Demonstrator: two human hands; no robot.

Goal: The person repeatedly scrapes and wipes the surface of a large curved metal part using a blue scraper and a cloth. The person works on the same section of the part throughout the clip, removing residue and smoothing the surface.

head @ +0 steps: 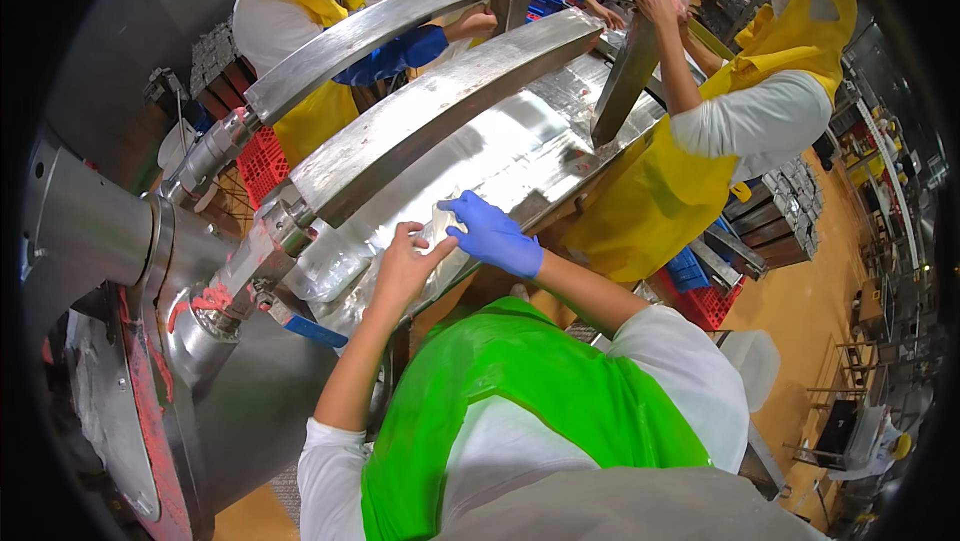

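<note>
Both my hands are over the near edge of a stainless steel table point(517, 143). My left hand point(411, 259) is bare, its thumb and fingers at a thin clear plastic bag or film point(448, 229). Wearing a blue glove, my right hand point(491, 233) touches the same plastic from the other side. Whether either hand pinches it is hard to tell. Just beyond my hands a long rectangular steel tube point(450, 102) runs out from a machine fitting, and a second such tube point(367, 38) lies farther off. More clear plastic point(330, 267) rests left of my hands.
A large steel machine point(225, 391) smeared with pink paste stands at the left, with a blue-handled valve lever point(311, 327). Across the table a co-worker in a yellow apron point(307, 23) works. Another co-worker point(750, 105) at the right holds a steel tube point(626, 79) upright. A red crate point(697, 301) stands below.
</note>
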